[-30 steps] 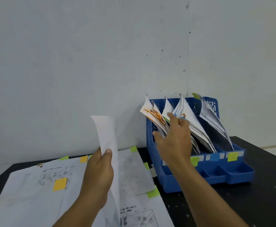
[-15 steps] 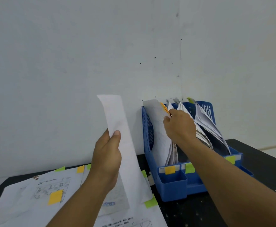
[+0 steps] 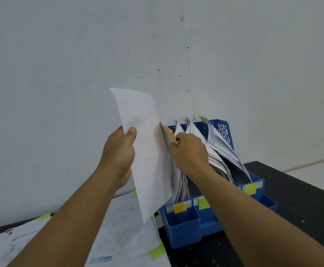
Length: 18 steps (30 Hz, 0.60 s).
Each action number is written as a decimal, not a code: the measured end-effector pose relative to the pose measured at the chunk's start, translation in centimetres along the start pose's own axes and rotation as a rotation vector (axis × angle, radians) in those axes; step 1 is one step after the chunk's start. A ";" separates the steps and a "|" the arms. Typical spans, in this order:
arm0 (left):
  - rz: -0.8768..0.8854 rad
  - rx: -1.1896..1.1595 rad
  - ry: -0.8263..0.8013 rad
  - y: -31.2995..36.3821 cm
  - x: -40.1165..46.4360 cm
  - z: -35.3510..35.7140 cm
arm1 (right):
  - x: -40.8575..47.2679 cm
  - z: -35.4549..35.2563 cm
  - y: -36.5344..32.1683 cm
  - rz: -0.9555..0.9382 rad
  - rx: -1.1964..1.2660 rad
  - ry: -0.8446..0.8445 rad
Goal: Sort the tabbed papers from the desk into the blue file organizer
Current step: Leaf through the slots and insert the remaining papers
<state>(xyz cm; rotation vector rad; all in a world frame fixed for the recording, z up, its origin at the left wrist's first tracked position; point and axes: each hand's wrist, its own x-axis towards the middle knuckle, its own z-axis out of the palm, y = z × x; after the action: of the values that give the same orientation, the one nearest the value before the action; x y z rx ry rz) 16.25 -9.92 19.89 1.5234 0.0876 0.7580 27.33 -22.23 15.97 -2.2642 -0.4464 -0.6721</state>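
Bottom of frame, nearest us: loose white printed sheets with lime-green sticky tabs [image 3: 122,234] spread on the black desk [image 3: 301,201]. One tab sticks out at the lower centre, another at the left edge. Blue block lettering on the closest sheet, too blurred to read.

Mid frame: our left hand [image 3: 118,153] grips a plain white sheet of paper [image 3: 147,151], thumb curled over the near face, fingers behind. Sheet is held upright, slightly tilted, blank back towards us, so we cannot see its tab. Its lower right edge lies against the papers in the leftmost slot.

Our right hand [image 3: 190,153] has its fingers curled into the filed papers, pinching or parting the white sheets with orange tabs [image 3: 169,132] in that leftmost slot.

Centre right, against the white wall [image 3: 61,74]: blue plastic file organizer [image 3: 182,226] on the desk, slots packed with leaning papers. Front labels carry colour tabs: orange [image 3: 180,207] on the left, lime-green [image 3: 203,203] in the middle, lime-green [image 3: 250,188] on the right. Label text is not legible. Perforated blue back panel shows at the top right of the organizer.
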 end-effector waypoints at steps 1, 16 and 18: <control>0.011 0.022 0.016 -0.4 0.4 0.3 | 0.0 0.1 0.0 -0.001 0.011 0.000; 0.016 0.130 0.297 -7.6 3.4 5.5 | -0.6 0.0 0.0 0.002 0.167 -0.035; -0.012 0.102 0.312 -8.1 3.6 6.0 | -0.5 -0.1 0.0 0.000 0.177 -0.028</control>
<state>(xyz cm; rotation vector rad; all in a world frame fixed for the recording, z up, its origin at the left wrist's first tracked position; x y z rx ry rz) 25.22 -12.26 14.49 1.4883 0.3724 0.9890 26.84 -22.34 15.73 -2.1081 -0.4991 -0.5783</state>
